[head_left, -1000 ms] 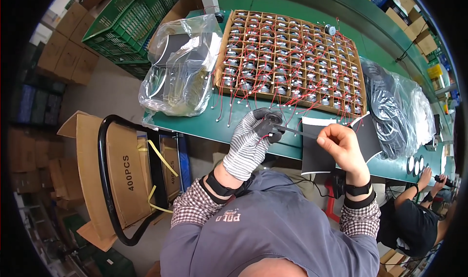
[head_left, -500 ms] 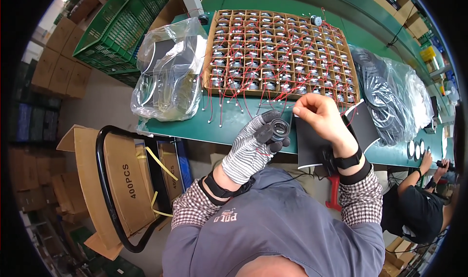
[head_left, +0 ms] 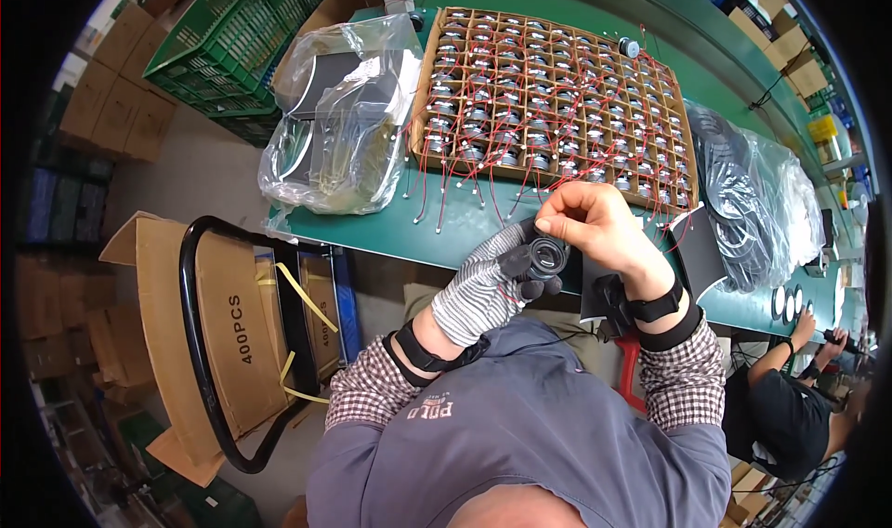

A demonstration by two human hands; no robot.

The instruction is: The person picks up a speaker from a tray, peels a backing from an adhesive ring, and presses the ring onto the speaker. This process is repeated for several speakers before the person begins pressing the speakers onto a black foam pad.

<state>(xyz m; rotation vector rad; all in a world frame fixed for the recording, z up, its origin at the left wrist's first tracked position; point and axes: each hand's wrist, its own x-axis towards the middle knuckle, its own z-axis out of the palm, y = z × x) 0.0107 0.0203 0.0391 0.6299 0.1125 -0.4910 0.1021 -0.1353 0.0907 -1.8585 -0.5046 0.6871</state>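
My left hand, in a grey-and-white striped glove with dark fingertips, grips a small round black speaker with its ringed face turned up. A short piece of red wire shows against the glove below it. My bare right hand has thumb and forefinger pinched at the speaker's far rim. Whatever sits between those fingertips is too small to make out. Just beyond both hands is a cardboard tray with dividers, holding many similar speakers with red leads and white plugs, some hanging over its near edge.
Clear bags flank the tray: one with black sheets at left, one with black rings at right. Black sheets lie by my right wrist. One loose speaker rests atop the tray. A chair holds cartons; a co-worker sits right.
My right hand has come left and down to the speaker, its fingertips now at the rim. The speaker and left hand have shifted slightly right; the whole view has moved a little.
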